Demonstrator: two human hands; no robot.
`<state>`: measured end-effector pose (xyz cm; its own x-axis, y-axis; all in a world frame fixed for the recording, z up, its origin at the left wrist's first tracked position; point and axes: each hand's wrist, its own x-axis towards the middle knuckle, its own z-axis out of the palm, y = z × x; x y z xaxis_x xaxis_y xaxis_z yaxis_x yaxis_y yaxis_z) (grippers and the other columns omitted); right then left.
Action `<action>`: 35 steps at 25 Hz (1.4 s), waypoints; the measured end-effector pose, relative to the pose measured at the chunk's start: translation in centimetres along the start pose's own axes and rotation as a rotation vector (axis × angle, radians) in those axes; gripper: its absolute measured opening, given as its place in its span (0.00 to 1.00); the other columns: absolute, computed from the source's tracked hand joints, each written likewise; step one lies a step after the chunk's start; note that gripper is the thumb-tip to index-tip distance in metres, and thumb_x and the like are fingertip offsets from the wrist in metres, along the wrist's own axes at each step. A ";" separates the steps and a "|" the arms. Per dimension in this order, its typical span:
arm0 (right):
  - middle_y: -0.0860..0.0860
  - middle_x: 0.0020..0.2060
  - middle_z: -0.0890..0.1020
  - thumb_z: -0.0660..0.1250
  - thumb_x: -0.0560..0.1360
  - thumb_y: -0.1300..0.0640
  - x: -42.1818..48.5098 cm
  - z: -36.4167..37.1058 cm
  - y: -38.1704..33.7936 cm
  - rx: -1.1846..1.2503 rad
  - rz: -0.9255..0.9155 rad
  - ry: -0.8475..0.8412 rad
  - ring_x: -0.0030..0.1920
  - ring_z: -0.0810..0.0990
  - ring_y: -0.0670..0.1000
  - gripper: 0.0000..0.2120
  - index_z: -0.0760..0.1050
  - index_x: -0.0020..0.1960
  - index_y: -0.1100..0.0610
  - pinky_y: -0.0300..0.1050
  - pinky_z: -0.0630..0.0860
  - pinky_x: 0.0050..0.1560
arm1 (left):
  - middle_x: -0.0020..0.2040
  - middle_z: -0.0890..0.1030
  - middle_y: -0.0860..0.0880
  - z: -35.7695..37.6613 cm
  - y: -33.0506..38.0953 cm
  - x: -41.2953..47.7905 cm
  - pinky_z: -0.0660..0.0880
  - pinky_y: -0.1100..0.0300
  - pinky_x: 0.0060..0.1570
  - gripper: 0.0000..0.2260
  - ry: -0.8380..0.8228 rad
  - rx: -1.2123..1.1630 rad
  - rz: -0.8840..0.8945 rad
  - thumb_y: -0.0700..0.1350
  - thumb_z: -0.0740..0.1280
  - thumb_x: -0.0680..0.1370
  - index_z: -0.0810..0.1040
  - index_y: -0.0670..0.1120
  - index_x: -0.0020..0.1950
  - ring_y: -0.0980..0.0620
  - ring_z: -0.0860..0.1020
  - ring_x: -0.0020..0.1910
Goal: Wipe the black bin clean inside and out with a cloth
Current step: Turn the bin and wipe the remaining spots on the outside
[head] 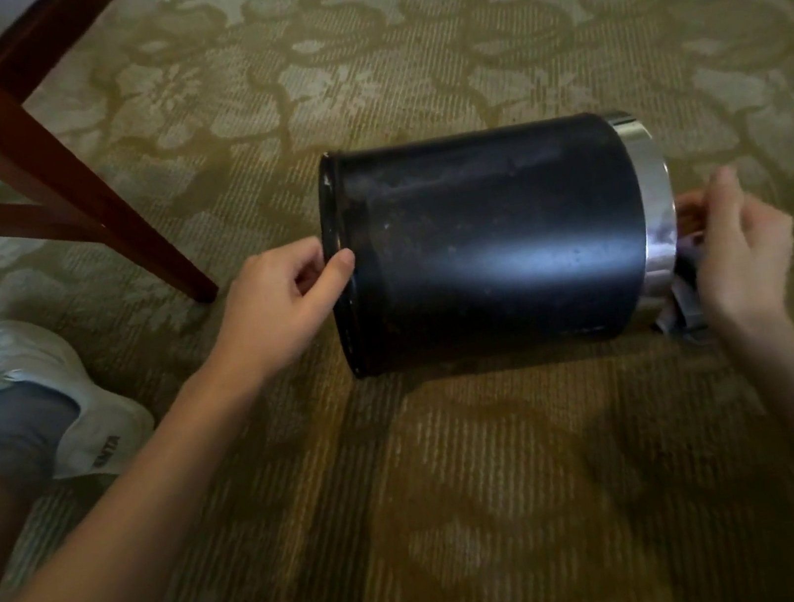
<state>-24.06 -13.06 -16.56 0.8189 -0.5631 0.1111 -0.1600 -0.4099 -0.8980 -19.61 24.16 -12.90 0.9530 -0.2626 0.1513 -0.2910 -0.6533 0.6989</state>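
One black bin point(495, 243) lies sideways between the fingers point(339, 264).

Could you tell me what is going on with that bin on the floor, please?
A person is cleaning a black bin, which lies on its side on the patterned carpet. The left hand grips the rim at the bin's left end and steadies it. The right hand holds a cloth at the opposite end, by the shiny metal band. The bin's black side shows dull smears, so the wiping looks unfinished.
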 end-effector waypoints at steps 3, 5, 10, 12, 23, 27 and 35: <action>0.61 0.66 0.71 0.61 0.78 0.39 0.1 -2.4 4.2 -0.750 0.028 -0.146 0.66 0.69 0.65 0.27 0.67 0.71 0.52 0.61 0.67 0.65 | 0.35 0.78 0.48 0.3 -0.2 -0.2 0.74 0.45 0.37 0.21 -0.014 -0.062 -0.021 0.60 0.59 0.78 0.76 0.44 0.39 0.49 0.78 0.37; 0.61 0.74 0.59 0.65 0.77 0.41 -1.9 -2.7 6.6 -0.810 0.147 -0.318 0.71 0.61 0.67 0.37 0.52 0.79 0.49 0.67 0.61 0.69 | 0.39 0.80 0.44 0.3 0.1 -0.4 0.75 0.39 0.41 0.23 -0.034 -0.089 -0.023 0.60 0.59 0.78 0.77 0.41 0.42 0.45 0.79 0.41; 0.65 0.70 0.64 0.67 0.77 0.46 -2.6 -1.9 8.8 -0.793 0.073 -0.245 0.66 0.66 0.67 0.33 0.59 0.76 0.54 0.67 0.67 0.64 | 0.44 0.82 0.40 0.1 0.7 -1.0 0.75 0.38 0.45 0.27 -0.067 -0.100 -0.029 0.63 0.57 0.76 0.79 0.39 0.47 0.42 0.80 0.45; 0.63 0.69 0.65 0.66 0.77 0.45 -1.5 -1.8 8.7 -0.789 0.047 -0.212 0.66 0.66 0.66 0.29 0.63 0.73 0.54 0.65 0.67 0.65 | 0.45 0.82 0.40 0.0 0.7 -1.3 0.75 0.37 0.46 0.28 -0.089 -0.103 -0.034 0.63 0.56 0.75 0.79 0.39 0.49 0.42 0.80 0.47; 0.53 0.52 0.78 0.66 0.79 0.54 2.4 -2.4 10.8 -0.159 0.185 -0.020 0.51 0.78 0.53 0.12 0.69 0.61 0.54 0.47 0.76 0.48 | 0.42 0.82 0.59 0.3 0.0 -0.8 0.70 0.56 0.37 0.11 -0.102 -0.225 -0.078 0.58 0.58 0.80 0.80 0.60 0.50 0.62 0.79 0.39; 0.55 0.40 0.79 0.65 0.78 0.58 3.8 -4.7 10.2 0.377 0.543 0.071 0.37 0.79 0.51 0.09 0.74 0.57 0.57 0.42 0.75 0.33 | 0.38 0.81 0.48 0.4 -0.4 -0.3 0.68 0.56 0.32 0.21 -0.070 -0.169 -0.074 0.65 0.57 0.75 0.79 0.51 0.50 0.57 0.76 0.32; 0.59 0.46 0.80 0.62 0.81 0.58 5.6 -8.4 11.8 -0.028 0.448 -0.036 0.49 0.77 0.55 0.12 0.77 0.56 0.66 0.48 0.73 0.47 | 0.35 0.81 0.52 0.7 -1.3 0.0 0.69 0.62 0.29 0.20 -0.032 -0.173 -0.089 0.65 0.57 0.75 0.80 0.54 0.52 0.60 0.75 0.30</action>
<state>-25.98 -27.06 -22.95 0.6839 -0.6645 -0.3012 -0.5178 -0.1512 -0.8420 -19.33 24.53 -14.36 0.9703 -0.2335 0.0626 -0.1837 -0.5438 0.8188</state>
